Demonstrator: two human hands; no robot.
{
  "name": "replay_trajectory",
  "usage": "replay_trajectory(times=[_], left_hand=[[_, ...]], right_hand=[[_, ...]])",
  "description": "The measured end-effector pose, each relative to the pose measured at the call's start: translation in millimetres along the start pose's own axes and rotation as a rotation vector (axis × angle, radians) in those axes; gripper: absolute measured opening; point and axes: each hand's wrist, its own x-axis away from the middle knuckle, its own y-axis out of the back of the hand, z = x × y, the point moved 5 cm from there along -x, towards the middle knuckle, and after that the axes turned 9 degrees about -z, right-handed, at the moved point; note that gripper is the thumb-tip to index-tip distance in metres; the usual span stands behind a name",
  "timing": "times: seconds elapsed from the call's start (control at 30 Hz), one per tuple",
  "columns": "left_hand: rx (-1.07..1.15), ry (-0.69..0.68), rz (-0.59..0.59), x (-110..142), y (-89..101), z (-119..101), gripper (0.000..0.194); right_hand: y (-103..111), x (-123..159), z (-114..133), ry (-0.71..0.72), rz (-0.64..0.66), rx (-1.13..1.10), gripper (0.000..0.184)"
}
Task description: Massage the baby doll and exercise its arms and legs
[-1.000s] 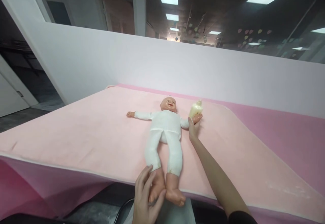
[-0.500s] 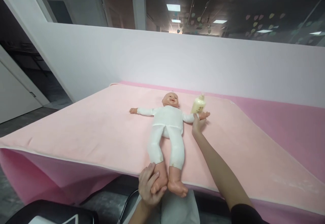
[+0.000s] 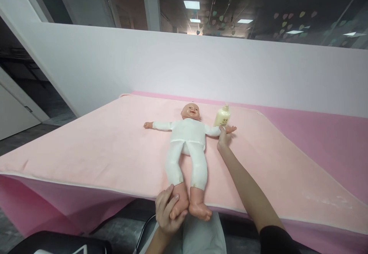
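Observation:
A baby doll (image 3: 188, 135) with a white cloth body lies face up, its arms spread and its feet hanging past the table's near edge. My left hand (image 3: 168, 211) is wrapped round the doll's foot on the left side, thumb under the sole. Over on the right, my right hand (image 3: 224, 139) grips the doll's arm near the wrist, with the fingers partly hidden behind it. Just behind that arm stands a pale yellow pump bottle (image 3: 222, 116), upright.
The table wears a light pink cover (image 3: 94, 146) over a darker pink cloth (image 3: 322, 135). A white wall (image 3: 201, 66) with windows above rises behind it. At the lower left is a black object (image 3: 71, 242), perhaps a chair. A door (image 3: 17, 108) stands at far left.
The view has shifted slightly. Both hands keep their hold on the doll, and its right-side arm looks slightly raised at the wrist.

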Motion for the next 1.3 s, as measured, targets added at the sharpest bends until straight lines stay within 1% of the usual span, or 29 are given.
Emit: replay_trajectory(times=[0.2,0.3,0.4,0.6,0.83,1.2,1.3], left_hand=[[0.019,0.027,-0.010,1.6,0.5,1.7,0.032],[0.033,0.018,-0.015,1.9,0.3,1.1,0.040],[0.035,-0.014,-0.023,1.3,0.0,-0.2,0.043],[0.013,-0.038,-0.012,0.0,-0.3,-1.6,0.043],[-0.001,-0.035,-0.018,0.5,0.2,-1.2,0.039],[0.010,-0.044,-0.025,0.7,0.0,-1.5,0.038],[0.011,-0.051,-0.037,0.8,0.3,-1.5,0.038]], right_hand=[[-2.4,-3.0,-4.1,-0.073,0.029,-0.024,0.095],[-3.9,-4.8,-5.4,-0.067,0.055,-0.041,0.095],[-4.9,-6.3,-6.9,-0.053,0.084,-0.008,0.095],[-3.8,-6.2,-4.7,-0.031,0.082,-0.002,0.095],[-1.8,0.4,3.3,-0.044,0.074,0.014,0.096],[-2.6,2.9,6.5,-0.030,0.074,0.010,0.093],[-2.9,4.0,7.6,-0.027,0.074,0.011,0.090]])
